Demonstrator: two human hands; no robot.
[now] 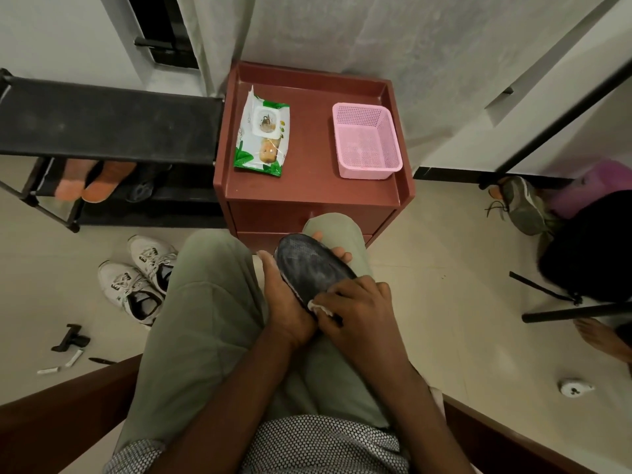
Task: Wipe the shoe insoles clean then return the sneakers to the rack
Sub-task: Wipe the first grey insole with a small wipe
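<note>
A dark grey insole (309, 263) lies over my lap, toe end pointing away from me. My left hand (285, 302) holds it from below, fingers curled round its far edge. My right hand (355, 306) presses a small white wipe (316, 306) onto the insole's heel end, fingers bent over the wipe. Two white sneakers (138, 278) with dark insides stand on the floor to my left. The black shoe rack (109, 126) is at the left, with orange-soled shoes (92, 183) on its lower shelf.
A red-brown cabinet (307, 189) stands in front of my knees with a pack of wet wipes (261, 131) and a pink basket (366, 145) on top. Another person's foot (602, 336), a worn shoe (523, 203) and black rods (574, 311) are at the right. Small tools (70, 350) lie at the left.
</note>
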